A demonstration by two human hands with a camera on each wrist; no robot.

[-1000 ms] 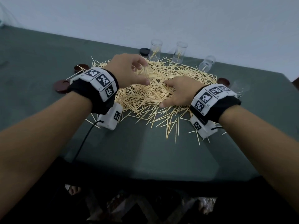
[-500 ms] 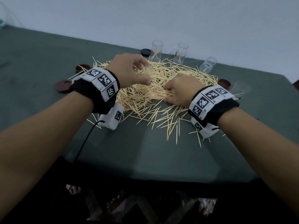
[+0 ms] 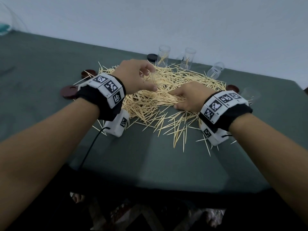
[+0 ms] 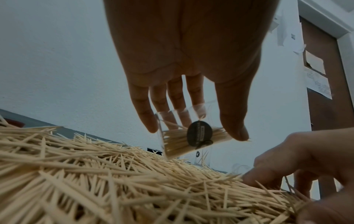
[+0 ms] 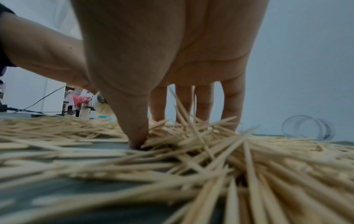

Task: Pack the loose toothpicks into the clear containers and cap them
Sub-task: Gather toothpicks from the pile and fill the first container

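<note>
A wide pile of loose toothpicks (image 3: pixel 166 90) lies on the dark green table (image 3: pixel 150 164). My left hand (image 3: pixel 152 80) hovers over the pile's far left. It grips a small clear container (image 4: pixel 191 136), tilted and partly filled with toothpicks, between thumb and fingers. My right hand (image 3: pixel 176 100) is down in the middle of the pile. Its thumb (image 5: pixel 137 141) and fingers pinch a bundle of toothpicks (image 5: pixel 191 136) against the table.
Two clear containers (image 3: pixel 163 55) (image 3: pixel 188 58) stand upright at the back, each holding a few toothpicks. Another (image 3: pixel 215 70) lies on its side, and one more (image 3: pixel 250 95) sits at the right. Dark caps (image 3: pixel 69 91) (image 3: pixel 89 73) (image 3: pixel 152 57) (image 3: pixel 232 88) ring the pile.
My right hand went from lying flat on the pile to curling its fingers and thumb around a bundle of toothpicks. The left hand stayed in place with its container.
</note>
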